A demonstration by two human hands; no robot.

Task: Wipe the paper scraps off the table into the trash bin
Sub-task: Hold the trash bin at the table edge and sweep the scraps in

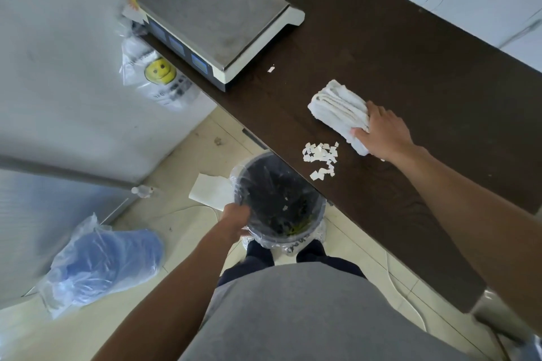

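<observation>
Pale floor tiles point(181, 328) fill the bottom of the view, with a blue bundle in a clear plastic bag point(102, 261) lying off to the left. Right at the feet, a trash bin point(275, 199) lined with a clear bag is gripped by its near rim with the left hand point(236, 215), fingers curled over the edge; a couple of white bits can already be seen inside it. The bin is held just below the edge of the dark brown table point(381, 47). A white sheet of paper point(209, 190) is lying on the floor just beside the bin.

Up on the table, close to that edge, a loose pile of white paper scraps point(321, 158) is gathered, pretty much right above the bin. Just beyond it, a folded white towel point(340, 110) is pressed flat to the tabletop by the right hand point(384, 133), fingers spread over its near end, thumb against the side. One stray scrap point(271, 69) is left farther back, near a weighing scale point(217, 12) with a steel platter. A smiley-face plastic bag point(159, 73) is hung past the table's far-left edge
</observation>
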